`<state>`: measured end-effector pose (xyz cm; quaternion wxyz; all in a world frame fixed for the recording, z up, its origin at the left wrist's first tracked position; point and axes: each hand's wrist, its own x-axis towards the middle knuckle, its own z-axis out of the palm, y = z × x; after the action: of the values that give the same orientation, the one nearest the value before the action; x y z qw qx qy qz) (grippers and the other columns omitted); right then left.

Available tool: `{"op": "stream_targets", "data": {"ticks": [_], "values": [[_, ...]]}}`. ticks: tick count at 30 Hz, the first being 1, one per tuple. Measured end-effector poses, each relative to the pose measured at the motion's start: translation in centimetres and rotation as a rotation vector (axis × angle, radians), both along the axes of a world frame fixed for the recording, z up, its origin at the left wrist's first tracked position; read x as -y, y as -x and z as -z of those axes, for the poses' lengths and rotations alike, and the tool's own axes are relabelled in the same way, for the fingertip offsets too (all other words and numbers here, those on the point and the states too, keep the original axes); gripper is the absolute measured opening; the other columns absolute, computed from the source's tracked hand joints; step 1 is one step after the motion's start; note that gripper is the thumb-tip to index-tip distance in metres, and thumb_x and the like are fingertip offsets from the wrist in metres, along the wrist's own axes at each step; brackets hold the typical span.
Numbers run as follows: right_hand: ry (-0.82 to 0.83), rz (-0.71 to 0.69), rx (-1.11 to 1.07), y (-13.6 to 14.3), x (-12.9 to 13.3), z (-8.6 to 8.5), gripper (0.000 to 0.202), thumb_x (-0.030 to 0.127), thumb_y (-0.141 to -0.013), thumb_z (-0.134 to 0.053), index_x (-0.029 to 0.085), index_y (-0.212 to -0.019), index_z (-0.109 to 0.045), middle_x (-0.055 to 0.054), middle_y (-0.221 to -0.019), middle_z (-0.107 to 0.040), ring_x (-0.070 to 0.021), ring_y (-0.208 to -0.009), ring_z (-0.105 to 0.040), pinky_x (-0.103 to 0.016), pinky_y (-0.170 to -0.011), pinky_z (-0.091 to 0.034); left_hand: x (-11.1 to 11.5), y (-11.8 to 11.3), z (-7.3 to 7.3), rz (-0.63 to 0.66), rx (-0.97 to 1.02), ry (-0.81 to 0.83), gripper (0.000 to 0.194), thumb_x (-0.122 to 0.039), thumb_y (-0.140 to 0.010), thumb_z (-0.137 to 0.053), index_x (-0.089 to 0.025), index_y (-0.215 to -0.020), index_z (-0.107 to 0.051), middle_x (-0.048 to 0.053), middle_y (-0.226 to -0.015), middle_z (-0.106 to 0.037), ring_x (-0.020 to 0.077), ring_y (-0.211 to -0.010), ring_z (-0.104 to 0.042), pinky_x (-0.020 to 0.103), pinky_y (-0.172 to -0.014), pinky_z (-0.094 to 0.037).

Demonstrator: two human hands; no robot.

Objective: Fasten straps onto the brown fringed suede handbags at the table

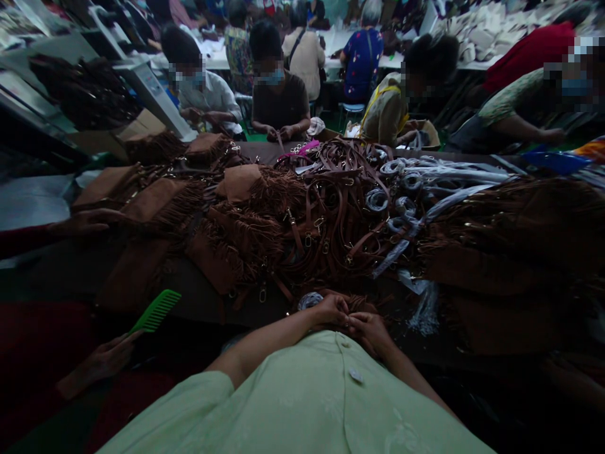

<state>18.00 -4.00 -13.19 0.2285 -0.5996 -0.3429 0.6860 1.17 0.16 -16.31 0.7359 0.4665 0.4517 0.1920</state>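
Close in front of my green shirt, my left hand (332, 309) and my right hand (371, 329) meet at the fingertips. Both are closed in a pinch, and whatever they grip is too small and dark to make out. Just behind them lies a brown fringed piece (365, 301), partly covered by my hands. A coil wrapped in whitish plastic (310, 301) rests beside my left hand. Beyond spreads a heap of brown straps (331, 208) with metal clasps.
Brown fringed bags (161, 198) are piled at the left, and more bags (501, 271) at the right. Plastic-wrapped straps (439, 180) lie right of centre. At left, a co-worker's hand holds a green comb (158, 310). Several people sit across the table.
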Motion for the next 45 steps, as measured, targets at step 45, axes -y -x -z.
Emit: {"op": "stream_targets", "data": {"ticks": [45], "values": [[-0.842, -0.602, 0.801, 1.3, 1.3, 0.3, 0.049, 0.015, -0.081, -0.043, 0.025, -0.129, -0.049, -0.008, -0.103, -0.061, -0.0170, -0.089, -0.060, -0.027, -0.079, -0.048, -1.4, 4.5, -2.6, 0.182, -0.424, -0.257, 0.042, -0.045, -0.075, -0.057, -0.013, -0.099, -0.068, 0.005, -0.082, -0.066, 0.0156, -0.071, -0.058, 0.025, -0.065, -0.042]]}}
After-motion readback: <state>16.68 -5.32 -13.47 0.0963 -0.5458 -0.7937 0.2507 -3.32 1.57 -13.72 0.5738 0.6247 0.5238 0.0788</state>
